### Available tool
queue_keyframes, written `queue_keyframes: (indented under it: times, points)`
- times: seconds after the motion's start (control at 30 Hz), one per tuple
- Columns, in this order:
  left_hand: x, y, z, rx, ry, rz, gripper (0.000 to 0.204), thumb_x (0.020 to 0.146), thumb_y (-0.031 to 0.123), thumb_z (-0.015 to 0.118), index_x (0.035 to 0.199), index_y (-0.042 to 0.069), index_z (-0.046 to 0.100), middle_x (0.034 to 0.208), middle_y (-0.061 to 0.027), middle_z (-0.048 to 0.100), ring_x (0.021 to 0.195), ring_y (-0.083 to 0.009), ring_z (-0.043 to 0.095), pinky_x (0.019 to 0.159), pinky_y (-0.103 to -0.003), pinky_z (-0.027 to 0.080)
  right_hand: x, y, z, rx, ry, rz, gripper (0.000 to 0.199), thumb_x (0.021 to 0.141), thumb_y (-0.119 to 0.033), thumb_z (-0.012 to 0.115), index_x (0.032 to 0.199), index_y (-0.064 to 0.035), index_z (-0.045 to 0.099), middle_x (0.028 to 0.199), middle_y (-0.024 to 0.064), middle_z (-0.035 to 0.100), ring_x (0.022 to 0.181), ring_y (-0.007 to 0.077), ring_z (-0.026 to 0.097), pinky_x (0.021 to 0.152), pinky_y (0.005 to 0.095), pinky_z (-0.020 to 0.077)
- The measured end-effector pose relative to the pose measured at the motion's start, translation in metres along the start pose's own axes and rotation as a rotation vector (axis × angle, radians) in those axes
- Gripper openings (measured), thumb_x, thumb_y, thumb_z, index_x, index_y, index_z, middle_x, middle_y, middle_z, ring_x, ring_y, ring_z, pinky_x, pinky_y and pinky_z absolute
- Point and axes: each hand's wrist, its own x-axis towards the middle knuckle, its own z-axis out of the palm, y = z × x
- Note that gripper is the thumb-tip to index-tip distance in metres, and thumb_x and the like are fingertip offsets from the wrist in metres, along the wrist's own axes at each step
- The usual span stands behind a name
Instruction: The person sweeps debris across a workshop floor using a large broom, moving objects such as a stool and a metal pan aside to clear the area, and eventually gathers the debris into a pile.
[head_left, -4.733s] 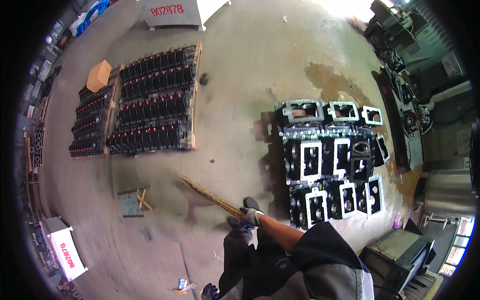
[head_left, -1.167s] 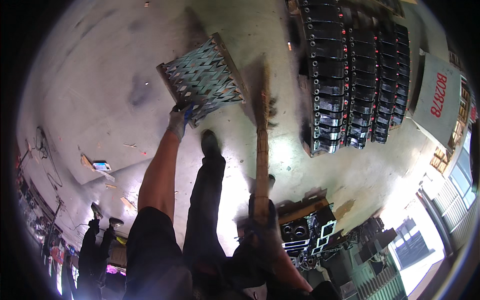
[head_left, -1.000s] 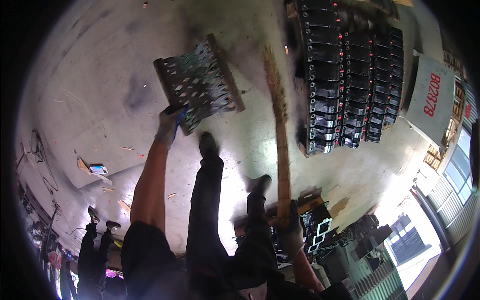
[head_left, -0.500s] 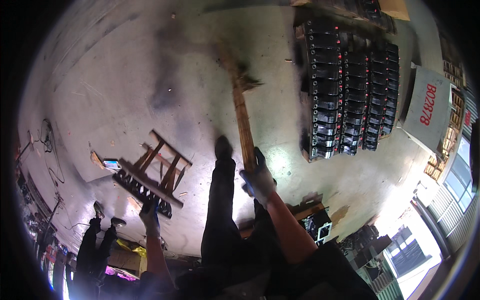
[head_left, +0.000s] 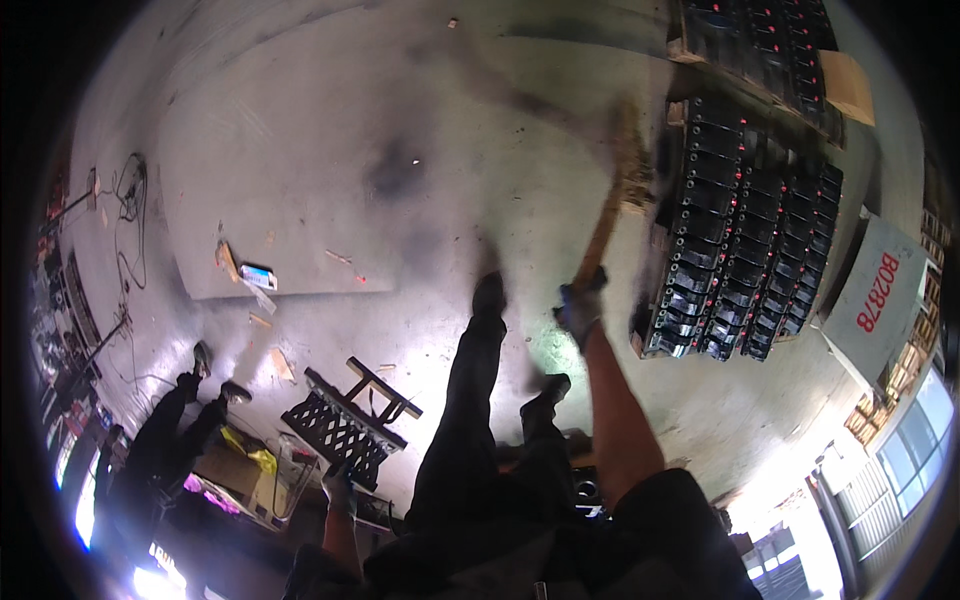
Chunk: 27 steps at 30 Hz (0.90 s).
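Observation:
My right hand (head_left: 580, 306), in a glove, is closed round the near end of a long wooden board (head_left: 602, 232). The board slants up and to the right above the floor, and its far end looks splintered and is blurred. Down at my left side, my gloved left hand (head_left: 340, 490) grips the edge of a small stool (head_left: 352, 411) with a wooden frame and a dark lattice seat. The stool hangs tilted, its legs pointing away from me. My left fingers are partly hidden behind the seat edge.
Rows of black metal parts (head_left: 715, 270) sit on a pallet to the right, with another loaded pallet (head_left: 750, 60) beyond. A grey panel (head_left: 880, 290) stands farther right. Wood scraps and a small blue-and-white box (head_left: 258, 277) lie on the floor. Another person's legs (head_left: 175, 425) are at left.
The board has swung from leaning left to leaning right. The stool has dropped lower in view and turned. I have stepped along, and the pallets now appear farther right and lower.

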Motion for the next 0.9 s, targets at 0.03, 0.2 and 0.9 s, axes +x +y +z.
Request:
queue_keyframes:
  times: [0.03,0.2,0.9]
  points:
    - [-0.006,-0.008,-0.001,-0.047,0.005,-0.004,0.027,0.076,0.003,0.058,0.102,-0.003,0.059,0.093,-0.0088,0.063,0.077,-0.0193,0.061,0.068,-0.030,0.051,-0.016,0.015,0.024,-0.127,-0.029,-0.010,0.057,0.078,-0.017,0.058,0.125,-0.0197,0.026,0.076,0.0114,0.052,0.052,0.0200,0.051,0.044,0.0339,0.0454]
    - [-0.004,-0.020,-0.001,-0.005,0.049,-0.089,0.026,0.072,0.004,0.062,0.097,-0.002,0.061,0.090,-0.0062,0.062,0.075,-0.0171,0.059,0.067,-0.028,0.049,-0.151,-0.043,0.051,-0.280,-0.218,0.022,0.081,0.075,-0.028,0.062,0.137,-0.0187,0.011,0.093,0.0210,0.058,0.077,0.0294,0.061,0.059,0.0399,0.0497]
    - [-0.038,0.001,0.053,0.043,0.065,0.082,0.030,0.066,0.014,0.069,0.095,0.011,0.065,0.085,0.0045,0.060,0.072,-0.0101,0.053,0.056,-0.027,0.035,-0.125,-0.038,0.017,-0.231,-0.353,-0.029,0.069,0.077,-0.019,0.061,0.132,-0.0212,0.019,0.078,0.0106,0.054,0.062,0.0213,0.055,0.052,0.0375,0.0485]
